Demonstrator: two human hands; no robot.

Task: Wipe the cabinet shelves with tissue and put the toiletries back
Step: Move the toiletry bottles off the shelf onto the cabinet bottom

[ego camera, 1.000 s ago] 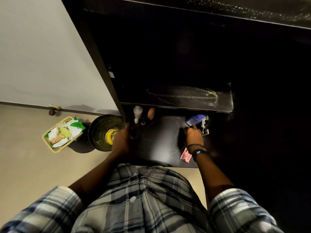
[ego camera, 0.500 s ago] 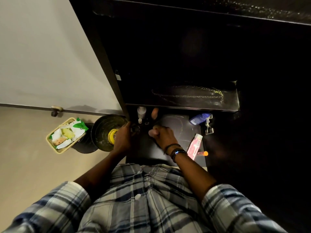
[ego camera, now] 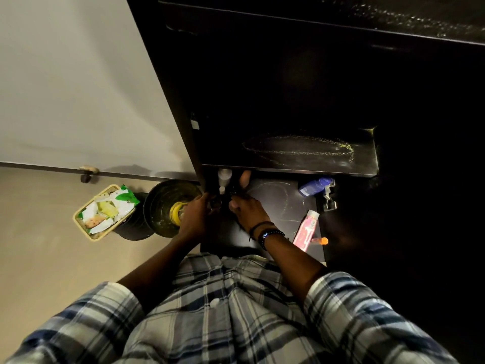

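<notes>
I look down into a dark cabinet. The upper shelf (ego camera: 301,156) shows streaky wipe marks. On the lower shelf (ego camera: 278,203) my left hand (ego camera: 195,219) and my right hand (ego camera: 248,210) meet at the left end over a small dark item (ego camera: 216,204) that I cannot identify. Just behind them stand a white bottle (ego camera: 224,177) and a tan rounded object (ego camera: 245,178). A blue bottle (ego camera: 313,186) lies at the back right. A pink tube (ego camera: 305,231) and an orange-capped item (ego camera: 321,241) lie at the front right. No tissue is visible.
On the floor to the left stands a dark round bin (ego camera: 168,206) with something yellow inside. Beside it is a yellow basket (ego camera: 105,214) of packets. A metal clip (ego camera: 329,197) hangs at the shelf's right edge. A white wall is on the left.
My right hand left the blue bottle at the back right and moved left to join my left hand. The pink tube now lies uncovered on the shelf. The left hand hardly moved.
</notes>
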